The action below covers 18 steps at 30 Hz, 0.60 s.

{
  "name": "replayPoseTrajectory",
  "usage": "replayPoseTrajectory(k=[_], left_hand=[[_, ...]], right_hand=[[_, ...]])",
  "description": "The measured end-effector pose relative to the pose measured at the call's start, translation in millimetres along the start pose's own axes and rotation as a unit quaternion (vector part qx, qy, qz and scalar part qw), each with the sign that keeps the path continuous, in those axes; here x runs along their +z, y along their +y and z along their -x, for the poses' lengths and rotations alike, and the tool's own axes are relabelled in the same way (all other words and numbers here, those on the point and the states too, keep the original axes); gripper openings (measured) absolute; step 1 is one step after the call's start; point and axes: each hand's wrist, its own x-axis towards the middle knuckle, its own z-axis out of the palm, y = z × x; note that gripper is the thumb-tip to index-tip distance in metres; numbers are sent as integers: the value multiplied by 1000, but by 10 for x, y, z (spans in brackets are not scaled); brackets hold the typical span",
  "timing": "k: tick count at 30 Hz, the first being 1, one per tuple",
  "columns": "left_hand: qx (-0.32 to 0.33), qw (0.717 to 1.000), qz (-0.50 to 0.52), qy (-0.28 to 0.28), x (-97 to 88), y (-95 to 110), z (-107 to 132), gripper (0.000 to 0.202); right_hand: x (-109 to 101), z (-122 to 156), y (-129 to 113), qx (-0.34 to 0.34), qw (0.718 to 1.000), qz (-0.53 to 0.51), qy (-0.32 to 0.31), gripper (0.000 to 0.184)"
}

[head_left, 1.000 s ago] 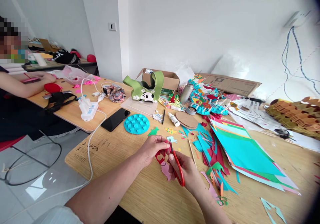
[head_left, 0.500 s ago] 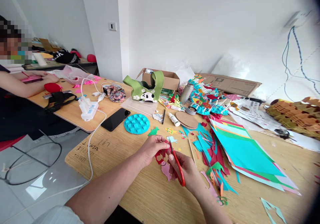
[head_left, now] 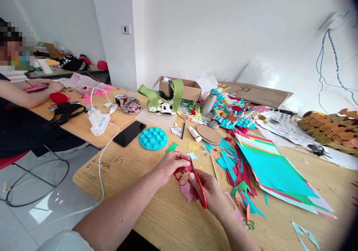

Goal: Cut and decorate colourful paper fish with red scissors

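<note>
Wooden tabletop (head_left: 117, 195) lies below red paper (head_left: 176, 174) held in left hand (head_left: 173, 166).

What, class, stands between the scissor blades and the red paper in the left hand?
Nothing visible does: the blades of the red-handled scissors, held in the right hand, meet the red paper right beside the left hand.

Right hand (head_left: 208, 193) — red-handled scissors (head_left: 201, 195) on red paper (head_left: 176, 174)

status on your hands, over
Left hand pinching red paper. Right hand on red-handled scissors, blades at the paper. Teal and red paper scraps just beyond.
</note>
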Motion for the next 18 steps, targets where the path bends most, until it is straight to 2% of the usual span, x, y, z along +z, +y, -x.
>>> replayPoseTrajectory(k=[18], left_hand=[[-20, 999, -18, -19, 1, 32, 20, 19]], right_hand=[[-31, -6, 24, -1, 1000, 2, -18, 48]])
